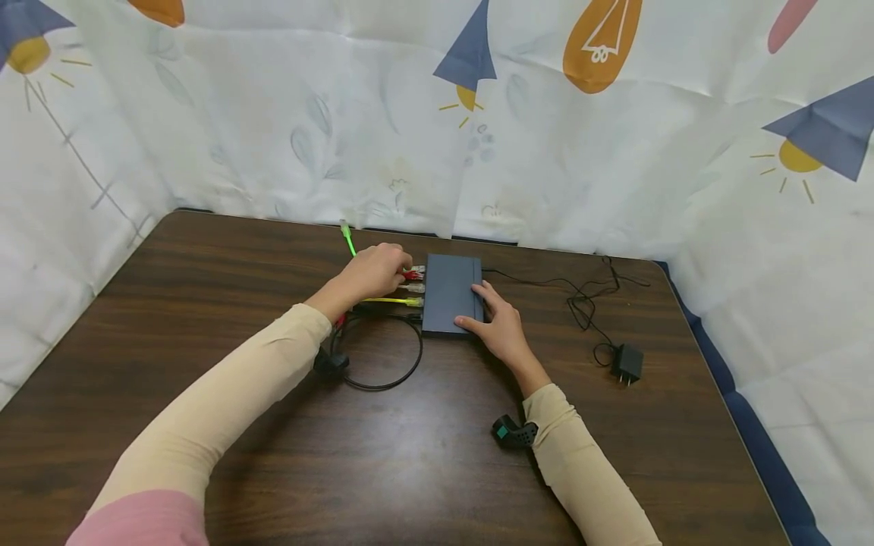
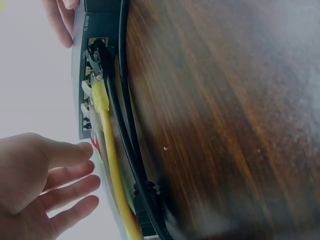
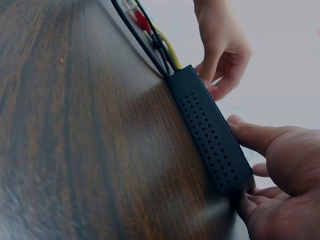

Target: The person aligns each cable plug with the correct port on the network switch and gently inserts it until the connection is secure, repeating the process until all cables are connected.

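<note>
A dark network switch (image 1: 451, 294) lies flat on the table, its row of ports facing left. My right hand (image 1: 501, 322) holds its right edge, thumb on the top and fingers at the far side. At the ports, my left hand (image 1: 379, 271) pinches a red network cable (image 1: 413, 275) close to its plug; the fingers hide part of it. Beside that, a grey cable (image 1: 412, 288), a yellow cable (image 2: 101, 97) and a black cable (image 2: 106, 62) run into other ports. The switch's vented side (image 3: 212, 142) faces the right wrist camera.
The black cable loops (image 1: 382, 389) on the table in front of the left forearm. A green cable's end (image 1: 346, 230) sticks up behind the left hand. To the right lies a black power adapter (image 1: 627, 362) with a tangled cord. A patterned white curtain (image 1: 382, 114) hangs behind.
</note>
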